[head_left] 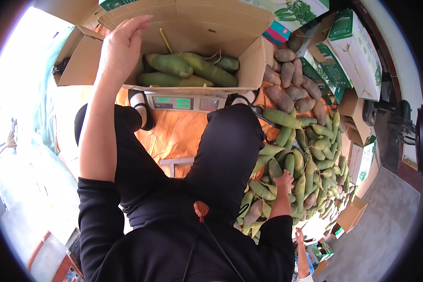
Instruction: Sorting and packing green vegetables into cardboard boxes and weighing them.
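Observation:
My left hand (122, 44) is raised over the left side of an open cardboard box (251, 63), its fingers loosely stretched out with nothing in them. Several large green radishes (169, 64) lie inside the box. Beneath it is a grey weighing scale (183, 102) with lit green displays. Off to my right, my right hand (283, 182) reaches down into a heap of green radishes (323, 143). Its fingers curl over one green radish (289, 163) there; the fingertips are partly hidden.
Reddish-brown roots (281, 98) lie beyond the heap on an orange sheet (171, 136). Green-and-white cartons (357, 56) stand at the far right. Another person's hand (299, 236) shows at the heap's near end. A black fan-like object (404, 122) stands at the right. A grey frame (174, 162) is between my legs.

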Available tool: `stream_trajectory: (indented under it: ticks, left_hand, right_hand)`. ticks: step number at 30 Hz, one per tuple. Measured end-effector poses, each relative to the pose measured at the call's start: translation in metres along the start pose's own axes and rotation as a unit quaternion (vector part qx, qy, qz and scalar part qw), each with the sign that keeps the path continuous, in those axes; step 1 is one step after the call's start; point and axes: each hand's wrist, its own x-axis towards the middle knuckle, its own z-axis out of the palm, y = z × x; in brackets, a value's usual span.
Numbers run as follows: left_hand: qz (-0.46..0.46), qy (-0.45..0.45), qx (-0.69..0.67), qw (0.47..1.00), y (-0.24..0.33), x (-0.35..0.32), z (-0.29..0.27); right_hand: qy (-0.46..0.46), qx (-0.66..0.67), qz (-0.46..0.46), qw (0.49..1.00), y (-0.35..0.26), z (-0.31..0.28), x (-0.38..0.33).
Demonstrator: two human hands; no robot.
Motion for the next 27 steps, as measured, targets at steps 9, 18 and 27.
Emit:
stream_trajectory:
  ticks: [9,18,27]
  left_hand:
    - [-0.132,0.030,-0.221,0.966,0.019,0.008,-0.019]
    - [-0.191,0.011,-0.078,0.978,-0.044,0.028,-0.070]
    - [-0.291,-0.230,0.156,0.915,-0.097,-0.025,-0.024]
  right_hand:
    - [0.056,0.434,-0.271,0.857,-0.075,-0.098,0.019]
    - [0.148,0.474,-0.488,0.718,-0.205,-0.302,-0.109]
    - [0.202,0.088,-0.469,0.855,-0.278,-0.347,-0.140]
